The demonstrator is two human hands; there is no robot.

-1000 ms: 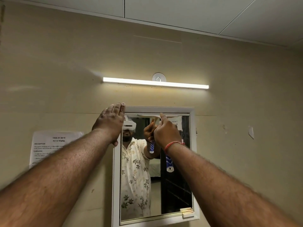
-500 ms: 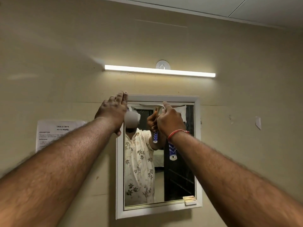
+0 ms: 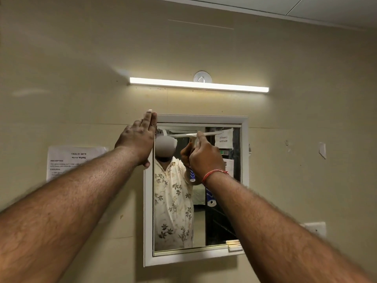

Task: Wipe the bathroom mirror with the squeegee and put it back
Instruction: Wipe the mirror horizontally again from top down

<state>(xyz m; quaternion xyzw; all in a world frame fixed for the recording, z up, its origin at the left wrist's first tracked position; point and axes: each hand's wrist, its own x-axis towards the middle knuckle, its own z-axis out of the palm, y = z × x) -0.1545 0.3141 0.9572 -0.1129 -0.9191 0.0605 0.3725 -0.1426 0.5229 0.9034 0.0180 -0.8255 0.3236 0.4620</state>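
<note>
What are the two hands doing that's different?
The left hand lies flat and open on the mirror frame's top left corner and holds nothing; the right hand is curled shut around the squeegee. The left hand touches the frame, while the right hand holds the blade near the top of the glass. The right wrist wears a red thread; the left is bare. Both reach up.

below the right hand [image 3: 206,158] the mirror [image 3: 220,221] glass lies open down to a small latch [image 3: 234,245] at its lower corner; the left hand [image 3: 138,139] blocks the frame's upper-left corner.
</note>
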